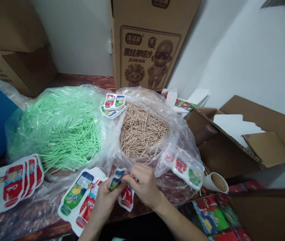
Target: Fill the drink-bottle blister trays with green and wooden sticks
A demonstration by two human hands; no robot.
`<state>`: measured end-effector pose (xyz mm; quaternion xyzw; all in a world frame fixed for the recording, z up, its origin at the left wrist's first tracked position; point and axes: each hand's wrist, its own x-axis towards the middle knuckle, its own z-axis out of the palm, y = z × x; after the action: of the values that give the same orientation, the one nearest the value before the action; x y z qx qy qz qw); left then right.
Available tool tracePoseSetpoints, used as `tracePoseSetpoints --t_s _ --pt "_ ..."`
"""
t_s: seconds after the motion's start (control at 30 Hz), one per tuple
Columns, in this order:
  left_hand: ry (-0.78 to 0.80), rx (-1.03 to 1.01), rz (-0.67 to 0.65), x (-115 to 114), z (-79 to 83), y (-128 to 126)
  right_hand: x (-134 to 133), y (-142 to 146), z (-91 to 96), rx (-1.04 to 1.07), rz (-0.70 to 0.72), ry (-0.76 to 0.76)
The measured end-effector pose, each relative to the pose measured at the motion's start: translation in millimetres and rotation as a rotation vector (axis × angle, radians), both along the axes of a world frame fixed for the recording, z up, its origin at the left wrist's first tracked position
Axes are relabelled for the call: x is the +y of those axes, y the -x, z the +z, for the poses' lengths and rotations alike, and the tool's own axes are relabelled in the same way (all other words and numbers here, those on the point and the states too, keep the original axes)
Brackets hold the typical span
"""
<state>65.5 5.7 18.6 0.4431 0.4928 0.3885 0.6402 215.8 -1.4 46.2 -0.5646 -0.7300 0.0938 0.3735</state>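
Note:
My left hand [104, 197] is closed on a small bottle-shaped printed packet [126, 198], which is bent, its green and blue part by my thumb and its red Cola part below. With fingers curled, my right hand [144, 184] pinches the packet's upper edge; the fingertips are partly hidden. Under my left wrist lies a larger Sprite and Cola bottle-shaped packet [75, 194]. Beyond my hands, a clear bag of light green sticks [77, 134] sits beside a clear bag of brown sticks [144, 134].
Overlapping bottle packets [14, 184] lie at the left, small packets [114, 101] between the bags, and another packet [187, 169] on plastic at right. A paper cup [216, 182] stands by an open carton [230, 147]. Printed boxes [210, 214] are lower right. A tall carton [150, 47] stands behind.

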Motion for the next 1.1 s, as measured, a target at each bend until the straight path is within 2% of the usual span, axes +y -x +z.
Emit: tracePoseSetpoints --t_s 0.23,0.3,0.37,0.4,0.43,0.5,0.53,0.6,0.7,0.8,0.9,1.0,1.1 --pt "0.069 -0.051 0.019 -5 -6.7 1 -1 10 6.9 0.201 -0.043 0.085" --pt "0.069 -0.052 0.037 -7 -10.8 4 1 2 6.7 0.284 0.015 0.193" --pt "0.080 -0.053 0.091 -9 -14.3 10 7 -19 4.2 0.347 0.031 0.303" --pt "0.093 -0.059 0.120 -9 -15.5 13 11 -34 1.9 0.354 -0.010 0.340" --pt "0.108 -0.070 0.152 -9 -16.1 16 15 -49 -1.3 0.315 -0.155 0.324" --pt "0.141 -0.100 0.201 -9 -15.4 22 26 -79 -9.9 0.051 -0.490 0.317" --pt "0.157 -0.117 0.217 -9 -13.9 23 32 -90 -15.1 -0.087 -0.602 0.347" --pt "0.179 -0.150 0.231 -8 -9.7 22 41 -105 -25.8 -0.257 -0.669 0.440" --pt "0.193 -0.169 0.191 -7 -4.4 19 47 -110 -36.4 -0.300 -0.640 0.516" --pt "0.198 -0.184 0.171 -7 -7.0 20 45 -110 -36.3 -0.281 -0.616 0.494" --pt "0.233 -0.204 0.196 -7 -16.4 28 36 -109 -32.6 -0.359 -0.449 0.438" --pt "0.266 -0.231 0.219 -8 -24.2 34 26 -105 -33.6 -0.549 -0.260 0.397" --pt "0.275 -0.243 0.236 -11 -25.0 36 23 -102 -36.7 -0.648 -0.225 0.387"
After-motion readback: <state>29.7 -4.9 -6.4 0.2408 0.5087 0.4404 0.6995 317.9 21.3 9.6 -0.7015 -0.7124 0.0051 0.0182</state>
